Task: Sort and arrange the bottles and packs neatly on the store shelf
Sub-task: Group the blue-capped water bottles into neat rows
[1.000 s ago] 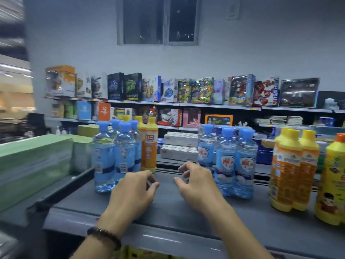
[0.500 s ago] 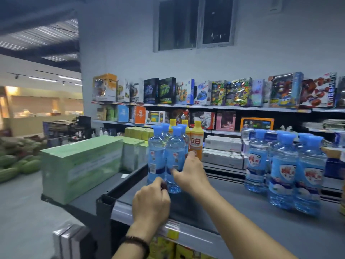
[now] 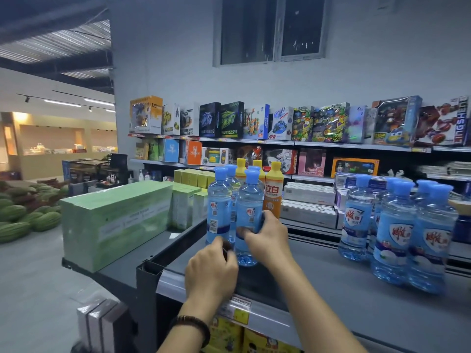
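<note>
Several clear blue bottles with blue caps stand in a cluster at the left end of the grey shelf (image 3: 331, 289). My right hand (image 3: 267, 238) is wrapped around the nearest blue bottle (image 3: 249, 207) of that cluster. My left hand (image 3: 211, 271), a dark bead bracelet on its wrist, is curled by the base of the left blue bottle (image 3: 219, 210); I cannot tell whether it grips it. Yellow bottles (image 3: 274, 189) with yellow caps stand right behind. A second group of blue bottles (image 3: 397, 233) stands to the right.
Green packs (image 3: 114, 220) lie on the dark shelf end to the left, with smaller green boxes (image 3: 186, 207) behind. Toy boxes (image 3: 254, 121) fill the wall shelves beyond. Yellow packs (image 3: 229, 335) sit under the shelf. Green melons (image 3: 23, 217) are piled on the floor at far left.
Both hands went from the bare shelf middle to the left bottle cluster, and my view turned left. My right hand closed around the nearest blue bottle.
</note>
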`<state>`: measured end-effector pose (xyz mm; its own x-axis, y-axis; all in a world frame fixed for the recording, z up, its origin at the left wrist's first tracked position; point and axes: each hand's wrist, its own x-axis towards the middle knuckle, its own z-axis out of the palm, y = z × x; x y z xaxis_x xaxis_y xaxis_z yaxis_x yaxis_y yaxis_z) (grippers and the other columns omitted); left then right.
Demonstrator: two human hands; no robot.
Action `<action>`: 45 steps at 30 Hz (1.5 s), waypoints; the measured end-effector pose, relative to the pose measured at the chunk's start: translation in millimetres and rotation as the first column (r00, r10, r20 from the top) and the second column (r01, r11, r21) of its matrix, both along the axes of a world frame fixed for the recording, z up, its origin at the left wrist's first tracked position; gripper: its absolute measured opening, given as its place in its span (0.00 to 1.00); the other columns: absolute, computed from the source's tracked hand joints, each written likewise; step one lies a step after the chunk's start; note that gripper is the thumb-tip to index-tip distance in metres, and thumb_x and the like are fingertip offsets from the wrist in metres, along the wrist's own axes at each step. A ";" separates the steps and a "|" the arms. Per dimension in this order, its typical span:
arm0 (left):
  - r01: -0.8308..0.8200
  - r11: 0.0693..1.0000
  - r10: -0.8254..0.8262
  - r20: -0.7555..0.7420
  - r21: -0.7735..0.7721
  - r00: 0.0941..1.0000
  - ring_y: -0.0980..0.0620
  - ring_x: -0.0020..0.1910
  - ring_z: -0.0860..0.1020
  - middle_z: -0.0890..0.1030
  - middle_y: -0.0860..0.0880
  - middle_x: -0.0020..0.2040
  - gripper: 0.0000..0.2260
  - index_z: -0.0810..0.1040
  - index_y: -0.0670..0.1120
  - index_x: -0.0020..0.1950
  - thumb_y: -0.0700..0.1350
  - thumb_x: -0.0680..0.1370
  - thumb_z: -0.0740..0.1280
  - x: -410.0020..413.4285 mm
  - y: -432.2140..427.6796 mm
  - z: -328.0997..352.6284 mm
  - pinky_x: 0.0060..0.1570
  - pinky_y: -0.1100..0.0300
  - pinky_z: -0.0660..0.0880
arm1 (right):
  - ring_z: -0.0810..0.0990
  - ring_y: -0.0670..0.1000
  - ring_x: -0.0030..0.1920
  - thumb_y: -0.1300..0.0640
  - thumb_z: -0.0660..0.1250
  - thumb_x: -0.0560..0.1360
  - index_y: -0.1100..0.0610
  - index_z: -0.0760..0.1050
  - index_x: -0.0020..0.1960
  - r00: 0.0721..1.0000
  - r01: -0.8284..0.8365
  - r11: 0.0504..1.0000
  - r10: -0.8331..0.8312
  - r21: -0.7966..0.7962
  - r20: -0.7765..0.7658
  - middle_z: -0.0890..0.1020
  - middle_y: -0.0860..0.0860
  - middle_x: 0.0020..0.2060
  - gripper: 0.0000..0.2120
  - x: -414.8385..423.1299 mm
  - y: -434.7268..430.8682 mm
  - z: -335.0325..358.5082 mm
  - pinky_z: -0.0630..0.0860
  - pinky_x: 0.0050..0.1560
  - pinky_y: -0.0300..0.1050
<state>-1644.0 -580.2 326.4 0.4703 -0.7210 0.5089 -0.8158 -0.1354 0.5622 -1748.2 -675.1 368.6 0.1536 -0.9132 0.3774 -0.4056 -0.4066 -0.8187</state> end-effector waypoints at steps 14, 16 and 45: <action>0.321 0.900 -0.413 -0.338 -0.295 0.846 0.60 0.45 0.84 0.84 0.56 0.49 0.26 0.77 0.53 0.60 0.59 0.68 0.83 -24.5 -17.1 64.6 0.39 0.67 0.80 | 0.82 0.50 0.47 0.48 0.77 0.71 0.45 0.64 0.53 0.998 -0.031 0.998 0.034 -0.055 0.050 0.81 0.47 0.48 0.22 -38.8 50.6 -11.8 0.73 0.35 0.41; 0.385 0.875 -0.474 -0.356 -0.295 0.805 0.56 0.44 0.86 0.86 0.54 0.47 0.23 0.79 0.53 0.58 0.55 0.68 0.84 -19.4 -20.2 68.1 0.40 0.64 0.82 | 0.83 0.47 0.45 0.49 0.78 0.70 0.46 0.64 0.54 0.996 -0.082 0.997 0.082 -0.005 0.019 0.83 0.46 0.45 0.23 -47.4 47.0 -9.9 0.75 0.35 0.41; 0.652 0.748 -0.649 -0.343 -0.122 0.680 0.54 0.55 0.86 0.87 0.53 0.57 0.22 0.79 0.54 0.66 0.45 0.75 0.80 -22.0 -36.4 53.8 0.55 0.56 0.84 | 0.83 0.48 0.50 0.49 0.80 0.70 0.44 0.68 0.54 0.956 0.014 0.999 -0.028 -0.049 -0.291 0.82 0.42 0.49 0.23 -97.2 45.0 -8.5 0.83 0.52 0.52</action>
